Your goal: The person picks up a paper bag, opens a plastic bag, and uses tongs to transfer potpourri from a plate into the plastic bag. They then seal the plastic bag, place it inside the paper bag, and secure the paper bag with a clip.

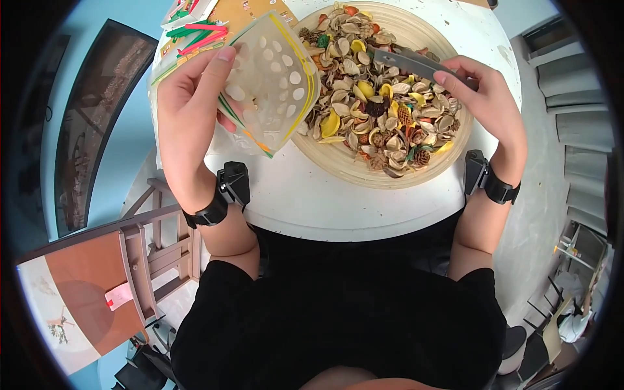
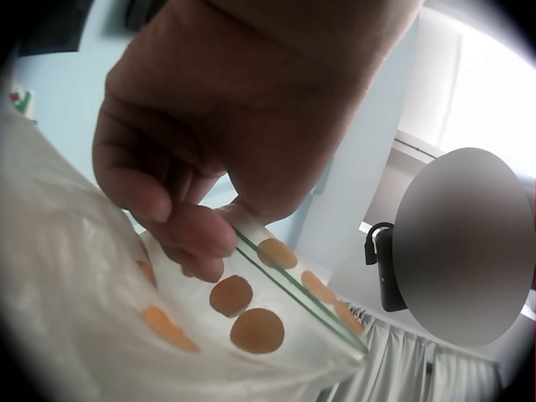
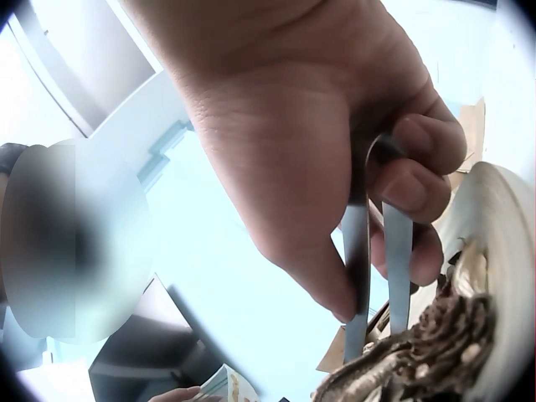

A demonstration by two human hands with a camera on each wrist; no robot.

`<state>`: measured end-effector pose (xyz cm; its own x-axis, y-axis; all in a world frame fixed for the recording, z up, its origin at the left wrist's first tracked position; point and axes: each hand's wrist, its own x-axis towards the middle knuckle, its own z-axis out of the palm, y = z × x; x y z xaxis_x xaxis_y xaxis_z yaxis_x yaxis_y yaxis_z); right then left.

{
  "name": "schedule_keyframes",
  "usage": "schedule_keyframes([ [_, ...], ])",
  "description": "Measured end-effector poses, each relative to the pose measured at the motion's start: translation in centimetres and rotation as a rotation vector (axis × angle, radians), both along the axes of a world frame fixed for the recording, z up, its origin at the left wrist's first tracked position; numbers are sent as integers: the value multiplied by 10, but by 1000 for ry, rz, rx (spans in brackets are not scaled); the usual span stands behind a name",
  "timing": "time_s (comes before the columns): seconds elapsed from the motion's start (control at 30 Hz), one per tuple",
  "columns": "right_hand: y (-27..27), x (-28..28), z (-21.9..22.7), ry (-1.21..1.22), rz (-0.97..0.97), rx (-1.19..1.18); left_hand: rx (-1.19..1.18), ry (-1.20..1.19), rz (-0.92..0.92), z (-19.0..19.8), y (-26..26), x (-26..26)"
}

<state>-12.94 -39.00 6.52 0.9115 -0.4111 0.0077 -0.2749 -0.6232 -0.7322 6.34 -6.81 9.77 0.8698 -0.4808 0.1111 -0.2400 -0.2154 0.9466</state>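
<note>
My left hand (image 1: 192, 107) pinches the edge of a clear zip bag (image 1: 276, 123) printed with pale dots. The bag is tilted at the left rim of a round wooden bowl (image 1: 426, 29). Dried potpourri (image 1: 390, 110), with pale petals, yellow pieces and small cones, fills much of the bowl. Over its right side, my right hand (image 1: 484, 94) grips metal tongs (image 1: 409, 63) between thumb and fingers. Their two arms stand apart in the right wrist view, with the tips low among dark dried pieces (image 3: 444, 343).
Red and green strips (image 1: 201, 36) lie by a white box at the back left of the round white table (image 1: 312, 214). A wooden chair-like frame (image 1: 156, 253) stands left of the table. Grey curtains (image 1: 572, 117) hang to the right.
</note>
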Motion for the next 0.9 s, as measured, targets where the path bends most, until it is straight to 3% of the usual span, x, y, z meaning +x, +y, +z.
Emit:
schedule_keyframes([
  [0.27,12,-6,15,12,76,-250,3,7,-2,-1,-2,0],
  [0.6,12,-13,20,-154,77,-208,2,15,-29,-3,-4,-1],
  [0.9,74,-1,47,-344,228,-165,24,34,-51,-1,-6,-5],
])
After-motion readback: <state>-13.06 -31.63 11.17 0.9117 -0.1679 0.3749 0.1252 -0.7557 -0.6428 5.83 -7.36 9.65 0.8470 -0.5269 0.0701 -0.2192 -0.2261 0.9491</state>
